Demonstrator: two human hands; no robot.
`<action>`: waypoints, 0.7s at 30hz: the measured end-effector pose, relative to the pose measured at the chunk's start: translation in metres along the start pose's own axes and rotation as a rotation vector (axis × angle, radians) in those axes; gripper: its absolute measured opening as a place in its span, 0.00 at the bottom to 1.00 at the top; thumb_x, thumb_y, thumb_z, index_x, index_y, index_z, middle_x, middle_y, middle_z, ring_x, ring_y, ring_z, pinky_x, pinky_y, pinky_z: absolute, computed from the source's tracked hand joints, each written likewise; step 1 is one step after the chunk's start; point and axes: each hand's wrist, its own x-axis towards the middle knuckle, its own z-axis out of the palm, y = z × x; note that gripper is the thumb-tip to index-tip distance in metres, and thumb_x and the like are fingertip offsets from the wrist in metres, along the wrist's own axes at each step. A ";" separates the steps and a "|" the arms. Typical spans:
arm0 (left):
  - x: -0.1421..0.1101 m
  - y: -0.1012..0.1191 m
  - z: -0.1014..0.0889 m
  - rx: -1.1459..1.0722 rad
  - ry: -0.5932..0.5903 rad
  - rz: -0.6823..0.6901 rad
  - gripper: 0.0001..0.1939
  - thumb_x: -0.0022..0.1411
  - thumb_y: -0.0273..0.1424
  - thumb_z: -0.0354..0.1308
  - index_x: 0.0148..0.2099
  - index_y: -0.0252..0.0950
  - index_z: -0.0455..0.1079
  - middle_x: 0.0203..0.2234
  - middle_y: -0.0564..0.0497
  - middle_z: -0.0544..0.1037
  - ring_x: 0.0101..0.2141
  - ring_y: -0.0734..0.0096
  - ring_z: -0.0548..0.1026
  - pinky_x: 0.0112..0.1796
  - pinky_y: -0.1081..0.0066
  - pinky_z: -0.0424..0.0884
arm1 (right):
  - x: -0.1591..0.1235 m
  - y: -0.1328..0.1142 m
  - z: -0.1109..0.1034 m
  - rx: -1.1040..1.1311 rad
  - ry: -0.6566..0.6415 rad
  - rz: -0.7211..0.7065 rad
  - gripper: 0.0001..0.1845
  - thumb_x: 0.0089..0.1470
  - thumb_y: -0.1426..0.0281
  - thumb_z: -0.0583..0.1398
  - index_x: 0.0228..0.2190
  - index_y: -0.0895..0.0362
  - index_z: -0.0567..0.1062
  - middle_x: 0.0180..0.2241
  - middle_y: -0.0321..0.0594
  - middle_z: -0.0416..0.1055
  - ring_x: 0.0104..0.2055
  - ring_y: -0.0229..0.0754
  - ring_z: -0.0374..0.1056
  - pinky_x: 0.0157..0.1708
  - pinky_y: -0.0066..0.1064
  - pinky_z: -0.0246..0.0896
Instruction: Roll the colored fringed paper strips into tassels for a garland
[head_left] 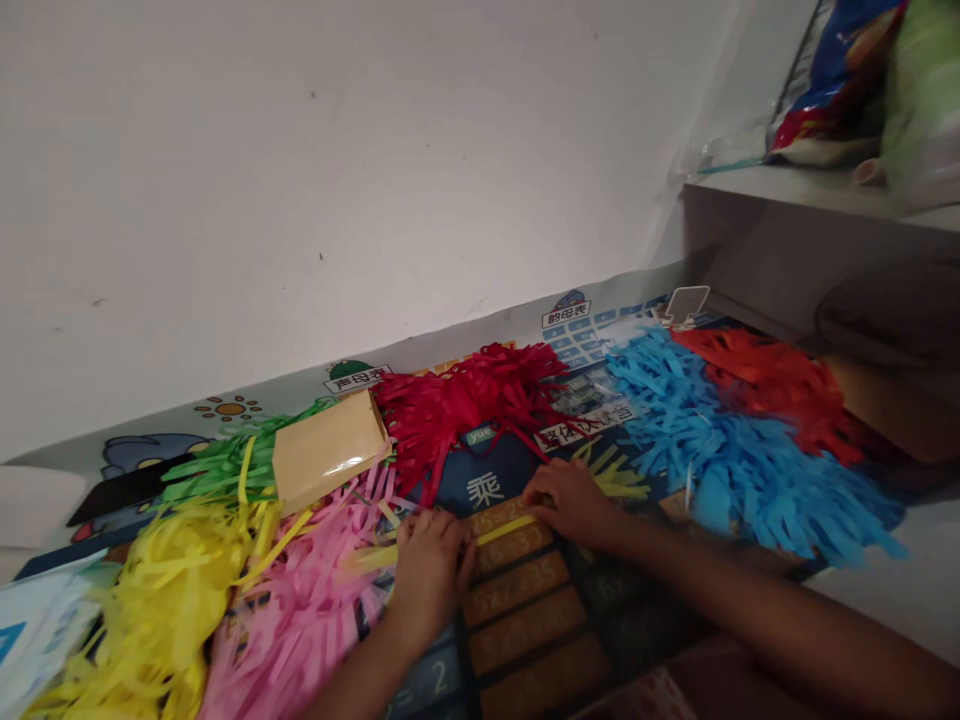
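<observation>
Stretched between my two hands is a narrow yellow strip, with yellow fringe coming out beyond each hand. My left hand has its fingers curled round the strip's left part, near the pink fringed streamers. Closed on the strip's right part is my right hand, and a yellow fringed end spreads behind it. A crimson fringed bundle lies just past both hands. Under them is a printed desk mat with times-table rows. My fingertips are slightly blurred.
Yellow and green streamers lie at left, with a tan packet resting over the green and pink ones. Blue and red streamers lie at right, near a white stand. A shelf juts out above right.
</observation>
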 end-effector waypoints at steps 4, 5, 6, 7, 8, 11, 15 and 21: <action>0.000 -0.001 0.003 -0.037 0.040 0.186 0.09 0.60 0.26 0.60 0.41 0.46 0.74 0.33 0.53 0.79 0.37 0.63 0.69 0.44 0.57 0.56 | -0.001 -0.004 -0.005 -0.029 -0.023 -0.188 0.04 0.56 0.70 0.61 0.31 0.51 0.77 0.35 0.33 0.75 0.41 0.42 0.63 0.41 0.37 0.45; -0.001 -0.001 0.004 -0.038 0.047 0.228 0.10 0.60 0.26 0.60 0.42 0.47 0.74 0.33 0.54 0.79 0.38 0.63 0.70 0.45 0.57 0.55 | -0.002 -0.004 -0.005 -0.058 -0.008 -0.246 0.04 0.57 0.69 0.60 0.32 0.52 0.77 0.34 0.34 0.75 0.41 0.42 0.62 0.41 0.38 0.45; -0.001 -0.001 0.005 -0.029 0.045 0.253 0.10 0.60 0.26 0.61 0.42 0.47 0.74 0.33 0.54 0.80 0.37 0.63 0.70 0.46 0.56 0.55 | -0.002 -0.004 -0.005 -0.093 0.010 -0.296 0.04 0.58 0.68 0.60 0.32 0.54 0.76 0.34 0.35 0.75 0.41 0.43 0.61 0.42 0.39 0.44; -0.001 -0.001 0.006 -0.012 0.040 0.262 0.09 0.60 0.26 0.61 0.42 0.46 0.74 0.33 0.54 0.80 0.37 0.64 0.70 0.47 0.56 0.55 | -0.003 -0.005 -0.003 -0.129 0.031 -0.336 0.05 0.59 0.68 0.59 0.32 0.55 0.75 0.33 0.35 0.75 0.40 0.43 0.61 0.42 0.40 0.44; 0.000 0.000 0.007 0.008 0.038 0.263 0.08 0.60 0.26 0.60 0.41 0.45 0.73 0.32 0.54 0.80 0.36 0.64 0.71 0.47 0.55 0.55 | -0.003 -0.005 -0.002 -0.160 0.048 -0.365 0.06 0.59 0.68 0.59 0.32 0.55 0.74 0.32 0.36 0.74 0.39 0.43 0.60 0.41 0.40 0.44; 0.007 0.003 0.013 0.052 0.058 0.279 0.06 0.62 0.26 0.59 0.38 0.44 0.73 0.29 0.55 0.79 0.33 0.67 0.71 0.49 0.54 0.54 | -0.003 -0.004 0.005 -0.234 0.067 -0.429 0.05 0.61 0.72 0.58 0.32 0.56 0.73 0.32 0.36 0.74 0.37 0.42 0.60 0.40 0.40 0.45; 0.018 0.007 0.020 0.096 0.099 0.314 0.07 0.61 0.24 0.59 0.33 0.42 0.72 0.25 0.57 0.77 0.29 0.69 0.71 0.47 0.55 0.55 | -0.005 -0.007 0.011 -0.296 0.088 -0.453 0.06 0.62 0.74 0.56 0.32 0.57 0.73 0.33 0.37 0.73 0.37 0.42 0.60 0.41 0.40 0.46; 0.002 0.018 -0.017 0.041 0.276 0.394 0.06 0.66 0.27 0.54 0.40 0.42 0.72 0.30 0.57 0.81 0.31 0.71 0.74 0.52 0.56 0.55 | -0.023 -0.049 -0.021 -0.042 0.162 -0.242 0.06 0.59 0.71 0.58 0.34 0.53 0.76 0.32 0.36 0.74 0.37 0.42 0.62 0.39 0.37 0.49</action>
